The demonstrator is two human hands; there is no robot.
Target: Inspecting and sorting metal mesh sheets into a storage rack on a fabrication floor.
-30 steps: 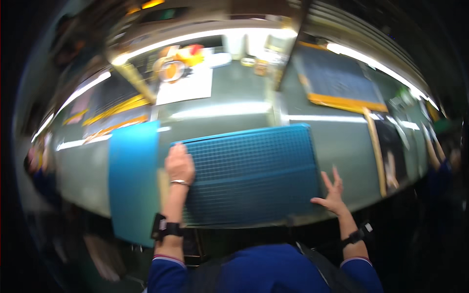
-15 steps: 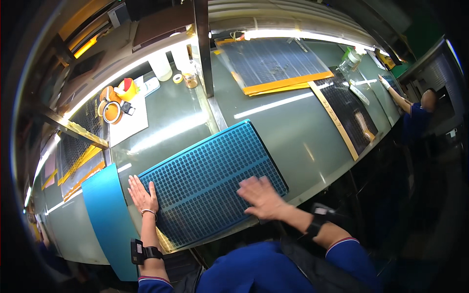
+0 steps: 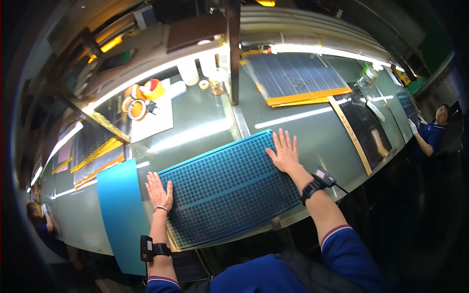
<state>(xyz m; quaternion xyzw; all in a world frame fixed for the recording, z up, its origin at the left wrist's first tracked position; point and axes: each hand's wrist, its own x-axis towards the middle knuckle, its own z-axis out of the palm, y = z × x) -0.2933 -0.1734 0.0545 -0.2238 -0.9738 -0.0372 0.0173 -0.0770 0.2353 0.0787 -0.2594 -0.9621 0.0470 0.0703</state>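
Observation:
A blue rectangular sheet (image 3: 229, 195) covered in rows of dark round spots lies at a slant on the bench before me. A plain blue stripe crosses its middle. My left hand (image 3: 159, 191) rests on its left edge, fingers stretched out and pointing away from me. At the far right corner my right hand (image 3: 285, 153) lies flat on the sheet with its fingers spread past the edge. Neither hand grasps anything. Beside my left forearm, a plain blue sheet (image 3: 119, 210) hangs over the bench's front edge.
Film sheets with orange borders (image 3: 308, 78) lie at the back right, near a dark sheet with a yellow strip (image 3: 349, 134) and a clear bottle (image 3: 366, 78). Tape rolls (image 3: 137, 109) sit on white paper at the back left. A metal post (image 3: 233, 53) rises behind. Co-workers (image 3: 432, 132) stand at both ends.
My right hand has moved away from me, from above the sheet's right part to its far right corner. My left hand stays on the left edge. The view has shifted; the right co-worker's head is raised.

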